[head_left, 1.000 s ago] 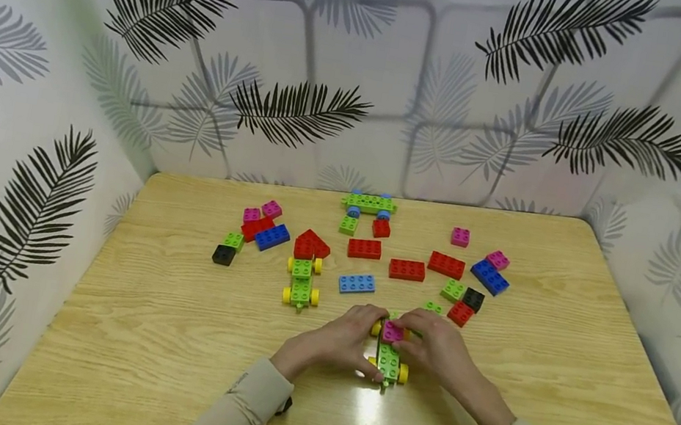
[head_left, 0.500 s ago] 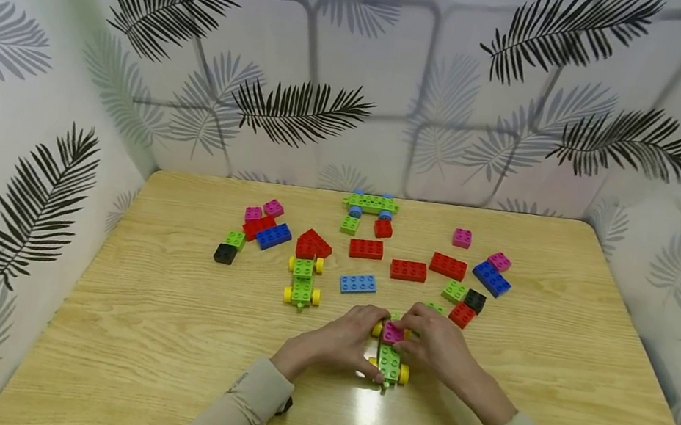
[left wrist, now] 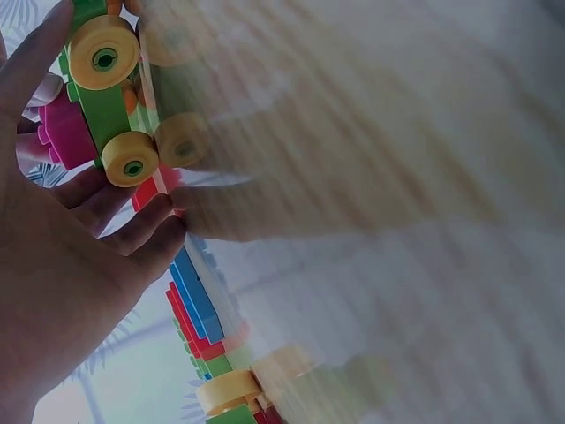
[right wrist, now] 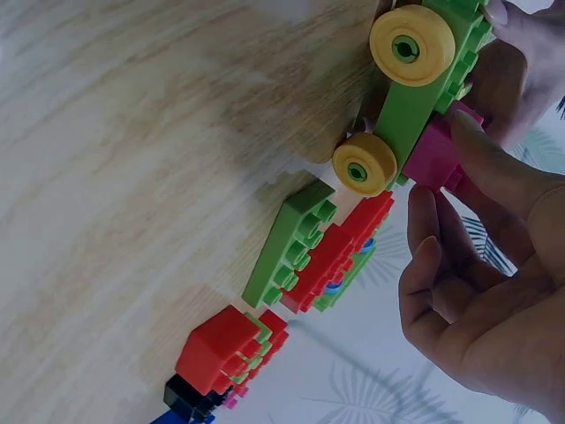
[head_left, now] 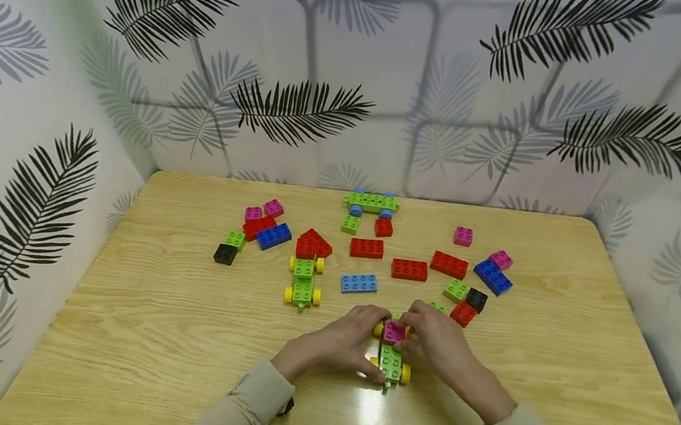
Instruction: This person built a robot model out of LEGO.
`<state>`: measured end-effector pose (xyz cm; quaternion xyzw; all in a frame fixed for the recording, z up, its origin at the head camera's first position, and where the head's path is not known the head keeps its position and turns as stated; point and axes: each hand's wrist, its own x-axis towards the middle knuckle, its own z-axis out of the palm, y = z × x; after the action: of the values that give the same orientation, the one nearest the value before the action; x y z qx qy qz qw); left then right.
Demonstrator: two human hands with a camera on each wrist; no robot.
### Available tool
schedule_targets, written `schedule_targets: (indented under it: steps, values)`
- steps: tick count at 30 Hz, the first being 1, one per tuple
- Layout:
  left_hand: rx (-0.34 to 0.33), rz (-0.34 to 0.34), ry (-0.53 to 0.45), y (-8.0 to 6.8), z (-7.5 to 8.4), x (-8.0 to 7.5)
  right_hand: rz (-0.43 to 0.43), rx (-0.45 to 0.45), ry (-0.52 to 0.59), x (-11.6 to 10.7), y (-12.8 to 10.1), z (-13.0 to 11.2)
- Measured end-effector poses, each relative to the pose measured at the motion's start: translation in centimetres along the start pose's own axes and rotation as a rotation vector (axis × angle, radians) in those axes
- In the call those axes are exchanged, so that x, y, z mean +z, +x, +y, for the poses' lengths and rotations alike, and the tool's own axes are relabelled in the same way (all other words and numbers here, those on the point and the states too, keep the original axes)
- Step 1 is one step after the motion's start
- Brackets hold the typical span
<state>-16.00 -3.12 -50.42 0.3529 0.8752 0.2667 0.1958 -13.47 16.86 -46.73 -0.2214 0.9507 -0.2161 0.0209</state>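
Observation:
A green toy car base (head_left: 390,364) with yellow wheels stands lengthwise on the table between both hands. My left hand (head_left: 347,341) grips it from the left, thumb at its near end and fingers by the far wheel. On the base's far part sits a pink brick (head_left: 392,333), which my right hand (head_left: 443,344) pinches between thumb and fingers. The right wrist view shows the thumb on top of that pink brick (right wrist: 435,155) and a fingertip at its side. Its studs (left wrist: 46,137) show in the left wrist view. A green brick (head_left: 437,306) lies just beyond the right hand.
Left of the hands stands another green car base (head_left: 301,289) with yellow wheels, red bricks (head_left: 311,244) at its far end. A light blue brick (head_left: 359,283) lies ahead. Farther back are red bricks (head_left: 409,269) and a blue-wheeled green base (head_left: 371,203). More bricks lie at both sides.

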Motion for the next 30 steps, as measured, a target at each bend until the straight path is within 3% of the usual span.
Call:
schedule_targets:
  steps: [16,30]
  values:
    - [0.001,-0.004,0.016,-0.13,-0.04,-0.04,-0.001,0.030,-0.013,0.19,0.10,-0.17]
    - [-0.026,0.002,-0.005,-0.09,0.52,0.12,0.019,0.019,0.047,0.35,-0.16,0.02]
